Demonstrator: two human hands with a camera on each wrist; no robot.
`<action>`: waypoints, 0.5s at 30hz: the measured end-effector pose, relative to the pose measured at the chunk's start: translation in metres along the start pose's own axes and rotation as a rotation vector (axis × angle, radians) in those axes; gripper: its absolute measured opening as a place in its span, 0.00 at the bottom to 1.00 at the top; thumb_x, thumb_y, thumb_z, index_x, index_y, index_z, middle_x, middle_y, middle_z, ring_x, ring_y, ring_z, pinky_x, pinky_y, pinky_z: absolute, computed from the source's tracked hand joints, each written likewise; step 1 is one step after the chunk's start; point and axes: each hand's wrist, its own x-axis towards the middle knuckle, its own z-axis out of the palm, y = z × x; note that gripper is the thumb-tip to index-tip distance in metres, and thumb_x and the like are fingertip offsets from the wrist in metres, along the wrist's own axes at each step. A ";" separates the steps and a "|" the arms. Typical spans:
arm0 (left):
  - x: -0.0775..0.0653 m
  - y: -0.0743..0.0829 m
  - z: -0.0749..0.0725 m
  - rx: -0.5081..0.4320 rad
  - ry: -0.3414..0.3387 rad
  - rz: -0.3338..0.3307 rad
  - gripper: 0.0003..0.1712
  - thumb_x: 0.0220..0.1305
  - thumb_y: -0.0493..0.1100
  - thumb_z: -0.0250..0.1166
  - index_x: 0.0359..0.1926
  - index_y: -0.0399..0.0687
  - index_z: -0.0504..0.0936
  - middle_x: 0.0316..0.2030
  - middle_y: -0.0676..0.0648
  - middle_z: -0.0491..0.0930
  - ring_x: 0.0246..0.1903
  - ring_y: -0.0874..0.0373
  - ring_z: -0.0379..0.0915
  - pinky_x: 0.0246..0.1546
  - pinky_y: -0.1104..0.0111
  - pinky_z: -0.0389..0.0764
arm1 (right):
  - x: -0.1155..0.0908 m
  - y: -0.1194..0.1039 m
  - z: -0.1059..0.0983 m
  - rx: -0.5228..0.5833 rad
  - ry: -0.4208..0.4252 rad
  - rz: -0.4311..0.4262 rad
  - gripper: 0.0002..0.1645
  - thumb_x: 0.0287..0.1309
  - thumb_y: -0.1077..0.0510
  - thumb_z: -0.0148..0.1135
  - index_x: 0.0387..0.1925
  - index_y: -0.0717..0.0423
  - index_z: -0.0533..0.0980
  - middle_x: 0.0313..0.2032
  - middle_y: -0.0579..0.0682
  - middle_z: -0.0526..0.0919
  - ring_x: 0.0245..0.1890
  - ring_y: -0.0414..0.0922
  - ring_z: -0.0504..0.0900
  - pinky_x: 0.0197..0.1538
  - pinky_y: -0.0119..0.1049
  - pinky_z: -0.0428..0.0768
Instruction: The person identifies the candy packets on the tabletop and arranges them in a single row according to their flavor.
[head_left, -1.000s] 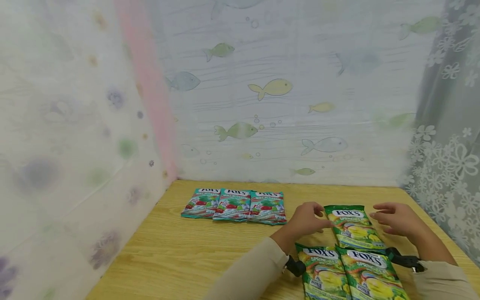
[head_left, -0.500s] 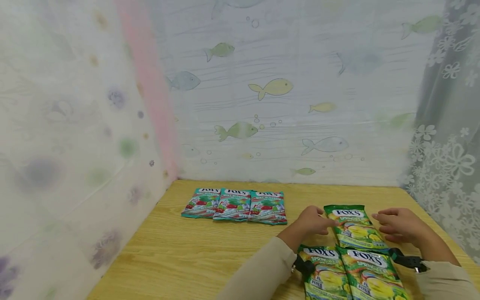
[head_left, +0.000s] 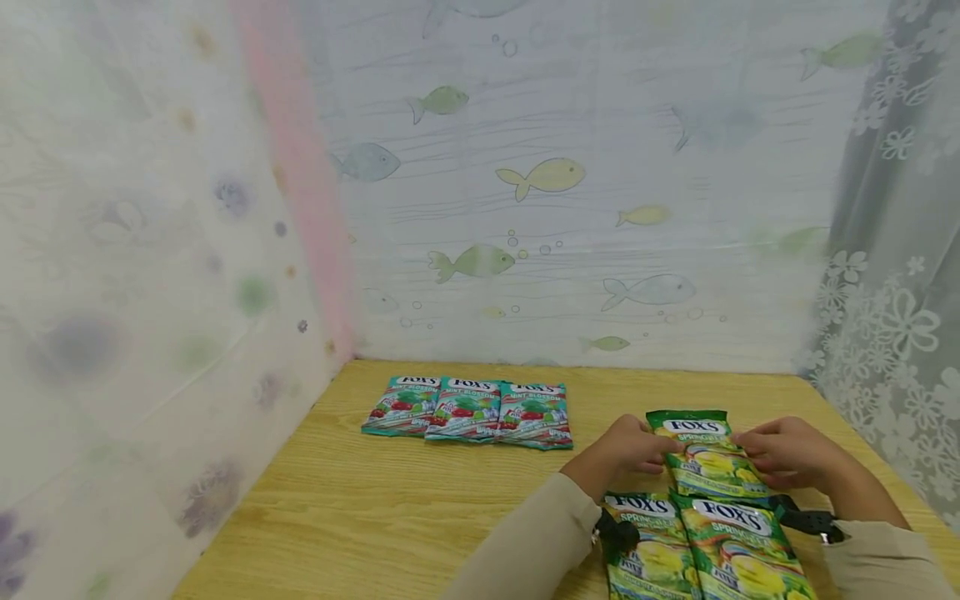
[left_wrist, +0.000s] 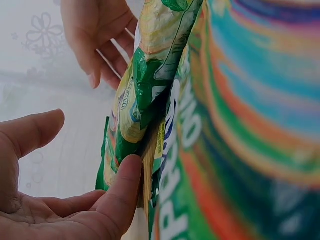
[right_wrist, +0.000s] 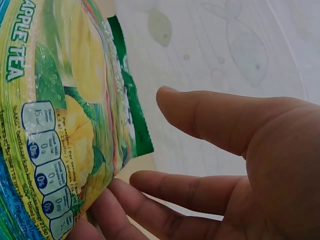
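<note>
A green and yellow Fox's Spring Tea candy bag (head_left: 708,458) lies between my two hands on the table. My left hand (head_left: 630,448) is at its left edge; in the left wrist view a fingertip (left_wrist: 127,170) touches the bag's side while the thumb stands apart. At the right edge is my right hand (head_left: 795,450). The right wrist view shows its fingers (right_wrist: 112,212) low against the bag and its thumb (right_wrist: 200,115) raised away from it. Two matching candy bags, a left one (head_left: 656,558) and a right one (head_left: 746,550), lie side by side just nearer.
Three teal Fox's Mint Blossom bags, a left one (head_left: 405,408), a middle one (head_left: 463,410) and a right one (head_left: 535,415), lie in an overlapping row at the back left of the wooden table (head_left: 360,500). A fish-patterned curtain (head_left: 480,208) hangs behind.
Both hands have closed in on the far green bag: the left has moved slightly right and nearer, the right has shifted left to its edge. The bags have hardly moved.
</note>
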 end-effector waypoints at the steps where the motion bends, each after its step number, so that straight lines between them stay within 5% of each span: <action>1: 0.000 0.000 0.001 -0.014 -0.002 0.000 0.28 0.61 0.42 0.78 0.17 0.51 0.66 0.36 0.44 0.84 0.39 0.46 0.87 0.42 0.54 0.89 | 0.000 0.000 0.000 0.003 -0.018 -0.008 0.38 0.79 0.46 0.52 0.67 0.80 0.67 0.15 0.41 0.63 0.16 0.39 0.65 0.25 0.37 0.75; 5: 0.000 0.000 0.005 -0.046 0.005 -0.008 0.32 0.60 0.41 0.78 0.15 0.54 0.62 0.38 0.46 0.85 0.41 0.46 0.87 0.43 0.54 0.89 | 0.001 0.000 0.001 -0.011 -0.033 -0.009 0.38 0.79 0.47 0.54 0.66 0.81 0.67 0.14 0.40 0.60 0.15 0.39 0.64 0.24 0.36 0.74; 7: -0.001 0.001 0.007 -0.057 0.013 -0.010 0.25 0.59 0.40 0.78 0.18 0.50 0.68 0.39 0.44 0.84 0.42 0.44 0.86 0.43 0.54 0.89 | 0.002 0.000 0.001 -0.026 -0.023 0.002 0.39 0.78 0.46 0.55 0.67 0.80 0.67 0.14 0.41 0.61 0.15 0.40 0.65 0.24 0.37 0.75; 10: -0.001 0.002 0.008 -0.071 0.011 -0.011 0.15 0.59 0.38 0.78 0.36 0.37 0.79 0.42 0.40 0.82 0.43 0.42 0.85 0.43 0.53 0.89 | 0.003 -0.001 0.003 -0.050 -0.005 0.009 0.38 0.77 0.46 0.55 0.65 0.79 0.69 0.14 0.41 0.61 0.15 0.40 0.65 0.24 0.38 0.77; 12: -0.001 0.002 0.007 -0.082 0.009 -0.010 0.25 0.59 0.38 0.78 0.52 0.33 0.78 0.44 0.38 0.81 0.44 0.42 0.84 0.44 0.52 0.89 | 0.003 -0.002 0.004 -0.062 0.003 0.012 0.37 0.77 0.46 0.56 0.65 0.78 0.71 0.14 0.41 0.61 0.15 0.40 0.65 0.24 0.38 0.77; 15: -0.002 0.003 0.009 -0.088 0.010 -0.014 0.30 0.59 0.38 0.78 0.59 0.32 0.76 0.46 0.36 0.80 0.45 0.41 0.84 0.45 0.52 0.88 | 0.002 -0.005 0.005 -0.090 0.032 0.026 0.38 0.76 0.44 0.58 0.64 0.77 0.72 0.19 0.45 0.68 0.19 0.41 0.69 0.28 0.39 0.80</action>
